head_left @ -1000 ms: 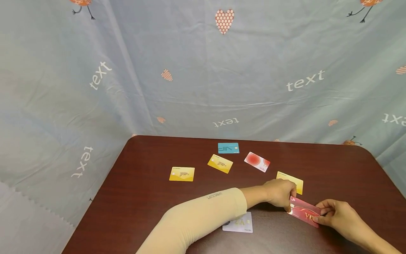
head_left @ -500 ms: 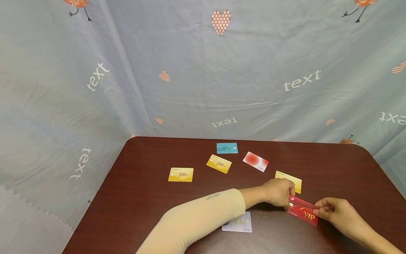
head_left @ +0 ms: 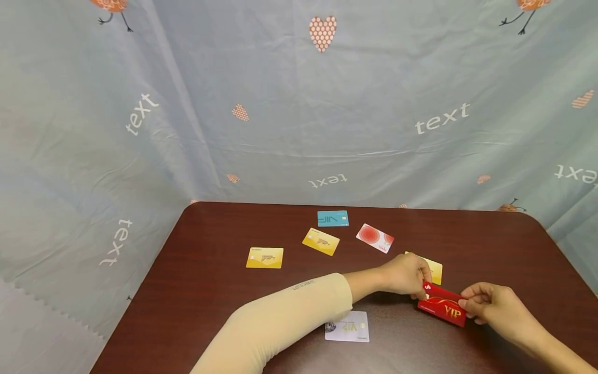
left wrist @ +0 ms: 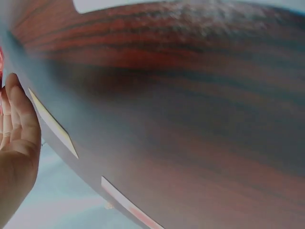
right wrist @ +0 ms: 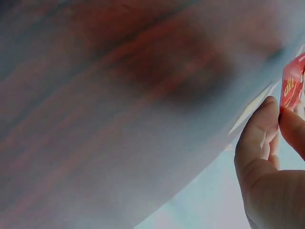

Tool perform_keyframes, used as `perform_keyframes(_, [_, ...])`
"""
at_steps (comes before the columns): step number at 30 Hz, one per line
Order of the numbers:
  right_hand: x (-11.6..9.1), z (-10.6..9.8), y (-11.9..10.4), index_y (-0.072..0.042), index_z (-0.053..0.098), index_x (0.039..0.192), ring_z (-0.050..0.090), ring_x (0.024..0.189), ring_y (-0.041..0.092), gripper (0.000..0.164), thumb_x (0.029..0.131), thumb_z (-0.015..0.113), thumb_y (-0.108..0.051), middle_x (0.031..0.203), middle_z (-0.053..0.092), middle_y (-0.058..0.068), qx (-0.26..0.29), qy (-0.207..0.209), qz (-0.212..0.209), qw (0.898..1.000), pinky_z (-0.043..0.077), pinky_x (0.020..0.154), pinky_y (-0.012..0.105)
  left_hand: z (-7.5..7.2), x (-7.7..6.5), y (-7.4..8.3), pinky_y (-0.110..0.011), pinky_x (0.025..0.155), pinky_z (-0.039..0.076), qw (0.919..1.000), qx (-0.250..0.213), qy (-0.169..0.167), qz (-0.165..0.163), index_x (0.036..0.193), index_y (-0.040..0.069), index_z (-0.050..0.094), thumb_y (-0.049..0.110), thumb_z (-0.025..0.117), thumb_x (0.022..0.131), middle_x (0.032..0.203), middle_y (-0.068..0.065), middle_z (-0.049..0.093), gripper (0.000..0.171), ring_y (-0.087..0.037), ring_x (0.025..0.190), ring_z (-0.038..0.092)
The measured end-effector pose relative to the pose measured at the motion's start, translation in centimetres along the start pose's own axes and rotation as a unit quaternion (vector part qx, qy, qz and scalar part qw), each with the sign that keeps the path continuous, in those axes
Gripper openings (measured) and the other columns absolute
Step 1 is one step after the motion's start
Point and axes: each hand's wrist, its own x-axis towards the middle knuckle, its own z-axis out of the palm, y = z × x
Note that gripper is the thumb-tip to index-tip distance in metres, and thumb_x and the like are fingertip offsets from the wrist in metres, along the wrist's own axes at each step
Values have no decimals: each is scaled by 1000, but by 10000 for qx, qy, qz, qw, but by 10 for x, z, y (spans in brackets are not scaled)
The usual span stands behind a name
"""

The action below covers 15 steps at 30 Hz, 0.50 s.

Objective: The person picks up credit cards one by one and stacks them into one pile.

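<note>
A red VIP card (head_left: 440, 304) with gold lettering is held between both hands over the right part of the table. The left hand (head_left: 405, 274) pinches its left end; the sleeved left arm reaches across the table. At the card's other end, the right hand (head_left: 495, 310) pinches the edge between thumb and fingers. In the right wrist view the red card (right wrist: 292, 86) shows between the thumb and finger of the right hand (right wrist: 267, 157). The left wrist view has the left hand (left wrist: 19, 129) at its edge, with only a sliver of red visible. Behind the left hand lies a partly covered yellow card (head_left: 433, 270).
On the dark wooden table (head_left: 201, 311) lie a teal card (head_left: 333, 218), a white-and-red card (head_left: 375, 238), a tilted yellow card (head_left: 321, 241) and another yellow card (head_left: 264, 257). A silver VIP card (head_left: 347, 327) is partly under the left forearm. A patterned curtain (head_left: 280, 104) hangs behind.
The red card has tilted, its pale glare giving way to deep red. Both hands have shifted slightly up and left in the head view, still holding it. The other cards stay put.
</note>
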Motion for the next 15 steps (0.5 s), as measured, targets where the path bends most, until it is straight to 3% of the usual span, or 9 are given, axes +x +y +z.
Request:
perform_keyframes(6, [0,-1,-8,11,65,109,67,74,16,19,99,71,-4,87,72,9,255,34,-61,9997,61,65,31,-6,-6,-3,-21,53,56,9953,-972,43,-14,88,6,64,-9,81,83,57,-1,65,24,-15,51,66])
perform_keyframes(11, [2,0,-14,11,65,111,67,75,18,22,99,71,-6,89,72,9,313,51,-25,9995,61,65,32,-9,-12,-6,-23,53,57,9824,-1858,197,-38,88,1,65,-15,78,82,59,-4,66,22,-14,50,64])
perform_keyframes(15, [3,3,-16,11,65,111,67,75,17,22,99,71,-7,90,72,10,381,58,-103,9992,61,65,32,-10,-19,-7,-23,52,57,9749,-2188,389,-110,87,0,66,-17,78,80,60,-4,65,22,-13,50,62])
